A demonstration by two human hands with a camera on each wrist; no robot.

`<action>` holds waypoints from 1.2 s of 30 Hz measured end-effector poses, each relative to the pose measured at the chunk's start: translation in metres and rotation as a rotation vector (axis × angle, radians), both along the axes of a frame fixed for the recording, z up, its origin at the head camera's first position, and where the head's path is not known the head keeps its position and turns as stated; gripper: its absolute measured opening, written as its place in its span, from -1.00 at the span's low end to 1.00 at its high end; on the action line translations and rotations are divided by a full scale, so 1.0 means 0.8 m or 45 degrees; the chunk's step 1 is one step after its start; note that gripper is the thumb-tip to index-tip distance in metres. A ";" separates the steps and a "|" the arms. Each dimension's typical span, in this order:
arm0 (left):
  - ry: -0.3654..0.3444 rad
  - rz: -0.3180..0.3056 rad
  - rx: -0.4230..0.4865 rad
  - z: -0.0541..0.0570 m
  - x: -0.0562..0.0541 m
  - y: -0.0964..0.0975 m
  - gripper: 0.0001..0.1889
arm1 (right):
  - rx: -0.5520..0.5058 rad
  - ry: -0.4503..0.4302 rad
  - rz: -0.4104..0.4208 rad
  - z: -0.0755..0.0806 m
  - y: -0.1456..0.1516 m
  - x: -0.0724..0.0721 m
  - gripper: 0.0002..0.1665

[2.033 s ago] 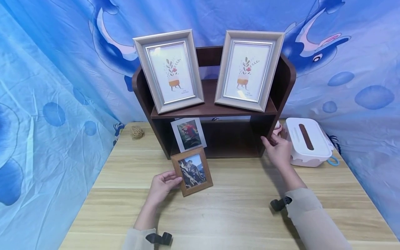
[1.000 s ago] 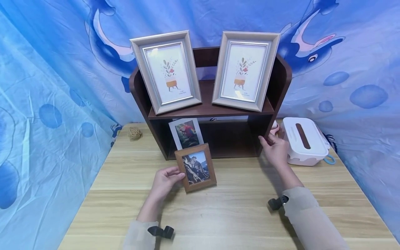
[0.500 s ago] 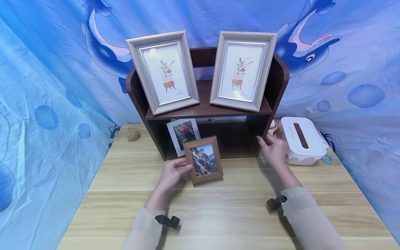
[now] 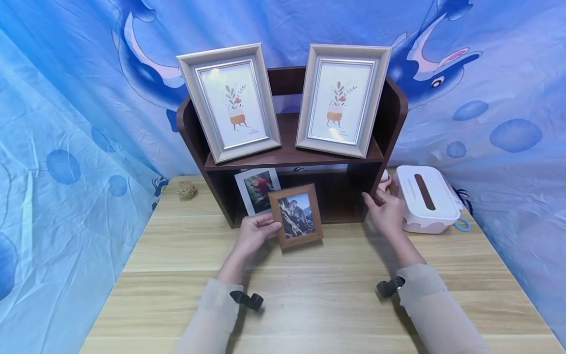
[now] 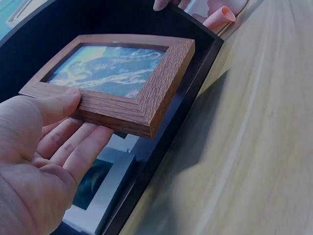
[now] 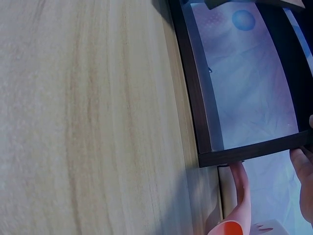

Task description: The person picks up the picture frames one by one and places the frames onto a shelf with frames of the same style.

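Note:
My left hand [image 4: 256, 233] pinches the left edge of a brown wooden picture frame [image 4: 300, 216] with a leopard photo, thumb on the front and fingers behind. The frame is tilted back, raised off the table just before the lower compartment of a dark brown shelf [image 4: 292, 160]. My right hand [image 4: 389, 214] grips the shelf's right side panel near the bottom, with the panel [image 6: 259, 151] between thumb and fingers in the right wrist view. A white picture frame [image 4: 243, 184] with a parrot photo leans inside the lower compartment at left, partly hidden by the wooden frame.
Two silver-beige picture frames, a left one [image 4: 265, 118] and a right one [image 4: 305, 118], stand on the upper shelf. Right of the shelf are a white box [image 4: 411, 196] with a slotted lid and a pink object [image 5: 220, 18]. A twine bundle [image 4: 187, 190] lies back left on the table.
My left hand has carried the wooden frame right and toward the lower compartment, where it now overlaps the parrot frame's lower right corner. My right hand has stayed on the side panel.

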State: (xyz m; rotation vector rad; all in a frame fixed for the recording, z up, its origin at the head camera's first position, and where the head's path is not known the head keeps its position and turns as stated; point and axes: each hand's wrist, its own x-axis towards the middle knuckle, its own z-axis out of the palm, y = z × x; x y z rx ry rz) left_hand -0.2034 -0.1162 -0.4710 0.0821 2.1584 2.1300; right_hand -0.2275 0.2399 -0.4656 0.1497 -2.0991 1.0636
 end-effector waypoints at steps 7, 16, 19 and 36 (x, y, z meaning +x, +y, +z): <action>-0.009 0.007 0.003 0.003 -0.014 0.017 -0.55 | -0.003 0.015 0.021 0.000 0.000 0.001 -0.90; 0.013 -0.015 -0.057 0.003 -0.036 0.033 -0.52 | -0.020 -0.020 -0.005 0.001 0.000 0.002 -0.86; 0.037 -0.032 -0.064 0.003 -0.042 0.038 -0.55 | -0.028 -0.028 -0.006 0.001 0.000 0.002 -0.85; 0.106 -0.124 -0.112 0.001 -0.082 0.071 -0.64 | -0.016 -0.003 -0.019 -0.002 -0.001 0.000 -0.85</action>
